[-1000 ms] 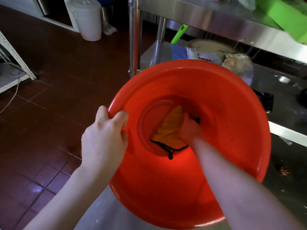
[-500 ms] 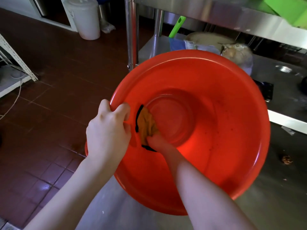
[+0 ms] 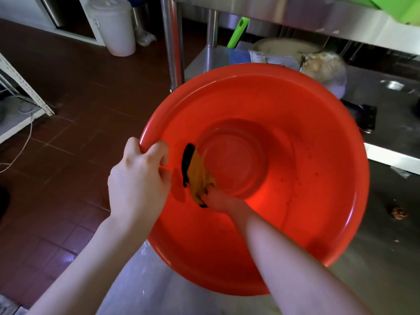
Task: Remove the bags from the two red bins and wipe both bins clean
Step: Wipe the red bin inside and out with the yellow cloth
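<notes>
A large red bin [image 3: 318, 137] is tilted toward me, its open mouth filling the middle of the head view. My left hand [image 3: 138, 178] grips its left rim, fingers curled over the edge. My right hand [image 3: 218, 200] reaches deep inside and holds a yellow cloth with black trim [image 3: 198, 176] against the lower left inner wall, beside the round bottom. Small dark specks dot the right inner wall. No bag shows inside this bin. Only this one red bin is in view.
The bin rests over a steel surface [image 3: 375, 258] with a crumb lump [image 3: 398, 213]. Behind stand a steel table leg [image 3: 172, 42], a lower shelf with a green-handled tool [image 3: 237, 32] and bagged items [image 3: 327, 67]. A white bucket [image 3: 116, 26] stands on the tiled floor, far left.
My right hand has swept the cloth from the bin's bottom to the lower left inner wall. The left hand has kept its grip on the rim.
</notes>
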Motion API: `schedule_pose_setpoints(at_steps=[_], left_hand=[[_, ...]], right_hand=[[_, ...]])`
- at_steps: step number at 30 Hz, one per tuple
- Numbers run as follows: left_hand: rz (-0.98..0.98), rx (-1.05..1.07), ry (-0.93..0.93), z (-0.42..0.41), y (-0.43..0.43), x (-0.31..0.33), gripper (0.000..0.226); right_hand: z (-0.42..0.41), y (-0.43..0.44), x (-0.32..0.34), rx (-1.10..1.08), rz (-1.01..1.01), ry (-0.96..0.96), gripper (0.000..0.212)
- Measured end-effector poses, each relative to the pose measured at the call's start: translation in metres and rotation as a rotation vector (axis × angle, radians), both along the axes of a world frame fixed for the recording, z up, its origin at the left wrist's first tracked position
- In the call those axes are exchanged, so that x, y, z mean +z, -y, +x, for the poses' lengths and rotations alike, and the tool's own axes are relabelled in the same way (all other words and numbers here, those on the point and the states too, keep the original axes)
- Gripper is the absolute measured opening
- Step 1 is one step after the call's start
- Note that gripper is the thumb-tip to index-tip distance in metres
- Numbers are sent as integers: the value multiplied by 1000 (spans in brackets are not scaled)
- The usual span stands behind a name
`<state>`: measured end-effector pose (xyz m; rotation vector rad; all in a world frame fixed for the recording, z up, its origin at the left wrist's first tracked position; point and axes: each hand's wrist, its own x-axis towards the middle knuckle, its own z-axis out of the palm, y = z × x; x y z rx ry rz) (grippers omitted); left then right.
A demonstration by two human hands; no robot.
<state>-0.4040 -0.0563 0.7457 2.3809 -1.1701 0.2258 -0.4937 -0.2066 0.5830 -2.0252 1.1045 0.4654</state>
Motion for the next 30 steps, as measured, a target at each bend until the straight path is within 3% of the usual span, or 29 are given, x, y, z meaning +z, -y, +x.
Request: schedule_pose_setpoints(at_steps=[3, 6, 7, 10, 14, 17, 20, 24, 27, 30], left_hand=[[9, -8, -8, 1, -1, 0, 23], [14, -11, -2, 1, -3, 0, 23], [14, -13, 0, 1, -2, 0, 23], [16, -1, -2, 1, -1, 0, 23], [14, 5, -2, 0, -1, 0, 23], [11, 15, -3, -2, 0, 0, 22], [6, 13, -3, -1, -1, 0, 21], [12, 11, -14, -3, -2, 1, 22], [7, 17, -11, -2, 0, 0, 24], [11, 25, -16, 1, -1, -1, 24]], right_hand=[[-40, 16, 0, 230, -148, -313, 48], [-62, 35, 8, 33, -335, -361, 49], [-67, 45, 3, 85, -396, -394, 49], [-70, 46, 6, 6, -406, -394, 44], [-38, 7, 15, 213, -204, -200, 51], [-9, -11, 13, 77, -85, -104, 50], [-7, -7, 9, 138, -206, -121, 50], [-9, -2, 10, 190, -676, 48, 40], [-6, -3, -2, 468, -675, 151, 45], [-2, -1, -9, 466, -817, 100, 48]])
